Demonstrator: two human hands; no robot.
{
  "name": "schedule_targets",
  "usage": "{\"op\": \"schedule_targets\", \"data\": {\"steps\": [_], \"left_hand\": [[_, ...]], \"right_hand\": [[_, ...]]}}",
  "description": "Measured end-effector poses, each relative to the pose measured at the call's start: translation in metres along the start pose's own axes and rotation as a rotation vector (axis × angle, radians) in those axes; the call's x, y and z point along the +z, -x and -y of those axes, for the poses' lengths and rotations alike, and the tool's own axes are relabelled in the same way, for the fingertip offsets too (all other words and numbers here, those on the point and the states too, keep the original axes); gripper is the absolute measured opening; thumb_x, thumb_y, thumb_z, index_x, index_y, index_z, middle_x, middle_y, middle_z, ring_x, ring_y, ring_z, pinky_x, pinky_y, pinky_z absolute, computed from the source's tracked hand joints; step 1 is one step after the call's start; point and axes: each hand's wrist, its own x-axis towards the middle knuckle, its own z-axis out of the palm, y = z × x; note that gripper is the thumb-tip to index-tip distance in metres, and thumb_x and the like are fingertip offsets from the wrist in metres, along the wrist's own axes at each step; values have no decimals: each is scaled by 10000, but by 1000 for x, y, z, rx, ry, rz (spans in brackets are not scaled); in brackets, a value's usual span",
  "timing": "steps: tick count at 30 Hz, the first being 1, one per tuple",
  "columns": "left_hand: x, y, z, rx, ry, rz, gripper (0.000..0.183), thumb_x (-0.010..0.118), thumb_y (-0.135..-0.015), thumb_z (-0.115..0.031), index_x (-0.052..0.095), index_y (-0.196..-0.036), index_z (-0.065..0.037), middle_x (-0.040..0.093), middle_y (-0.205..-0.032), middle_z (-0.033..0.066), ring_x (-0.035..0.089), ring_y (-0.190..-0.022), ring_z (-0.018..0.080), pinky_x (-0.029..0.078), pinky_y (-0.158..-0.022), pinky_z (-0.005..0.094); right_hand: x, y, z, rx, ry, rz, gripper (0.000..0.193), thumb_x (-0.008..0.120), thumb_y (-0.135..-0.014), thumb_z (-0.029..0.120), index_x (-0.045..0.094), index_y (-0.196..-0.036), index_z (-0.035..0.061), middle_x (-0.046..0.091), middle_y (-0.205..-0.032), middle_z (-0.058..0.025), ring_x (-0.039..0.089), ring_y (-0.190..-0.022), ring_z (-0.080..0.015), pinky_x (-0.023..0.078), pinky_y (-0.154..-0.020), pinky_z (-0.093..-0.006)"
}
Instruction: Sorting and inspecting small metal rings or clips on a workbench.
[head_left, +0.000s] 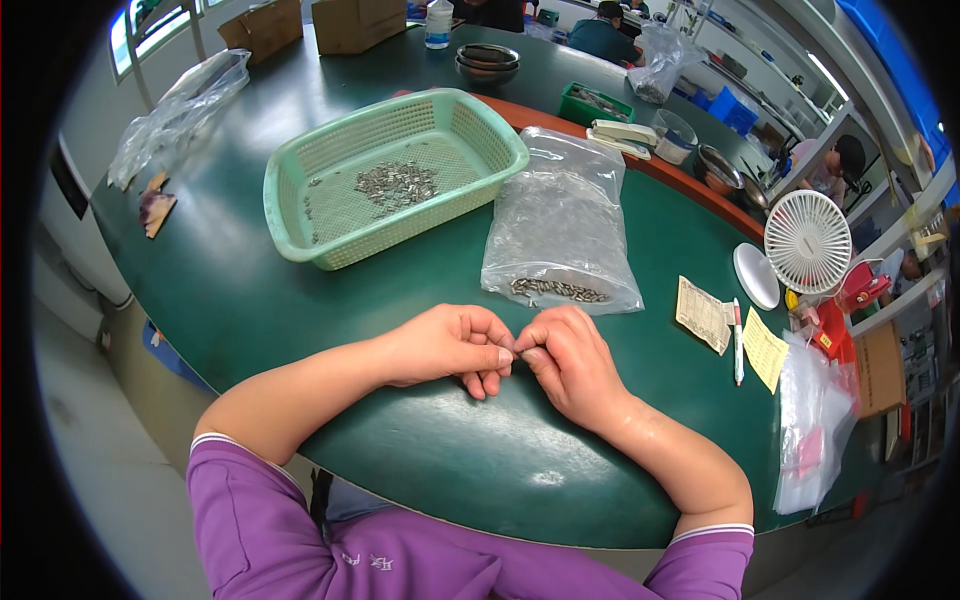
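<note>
Over the near part of the green table, my left hand and my right hand meet fingertip to fingertip. Both are closed in a pinch around something small and dark, mostly hidden by the fingers, whose kind I cannot make out. Just beyond my hands lies a clear plastic bag with many small metal parts gathered at its near end. Farther left stands a pale green perforated plastic basket, holding a loose heap of small metal pieces.
On the right lie a printed slip, a pen, a yellow note and clear plastic bags, near a white fan. Dark bowls and a green tray stand farther back. Other people sit in the background.
</note>
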Motion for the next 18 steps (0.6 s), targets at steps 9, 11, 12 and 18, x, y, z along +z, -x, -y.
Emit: {"op": "schedule_targets", "data": {"steps": [9, 11, 12, 18], "left_hand": [[4, 0, 1, -99, 76, -36, 231, 686, -914, -91, 594, -1076, 45, 670, -910, 95, 682, -753, 151, 581, -660, 249], [7, 0, -1, -91, 50, -99, 209, 684, -892, -38, 597, -1063, 45, 684, -904, 122, 692, -752, 179, 589, -657, 267], [8, 0, -2, -93, 48, -97, 209, 684, -892, -38, 597, -1063, 45, 684, -904, 122, 692, -752, 179, 589, -657, 267], [6, -1, 0, -35, 48, -88, 180, 637, -941, -70, 598, -1082, 35, 685, -936, 136, 703, -795, 200, 594, -687, 289]], "right_hand": [[-5, -2, -3, -114, -28, -27, 189, 773, -754, 122, 705, -930, 127, 610, -888, -32, 598, -826, -238, 493, -728, -358], [-4, -1, -4, -126, -42, -50, 196, 784, -743, 128, 718, -927, 130, 614, -866, -24, 600, -804, -227, 493, -713, -354], [-4, 0, -4, -116, -70, -55, 211, 787, -741, 122, 724, -942, 125, 623, -861, -26, 607, -802, -223, 497, -713, -351], [0, 1, -7, -5, -225, -117, 246, 755, -782, 65, 719, -1024, 82, 652, -883, -49, 630, -837, -222, 511, -742, -337]]}}
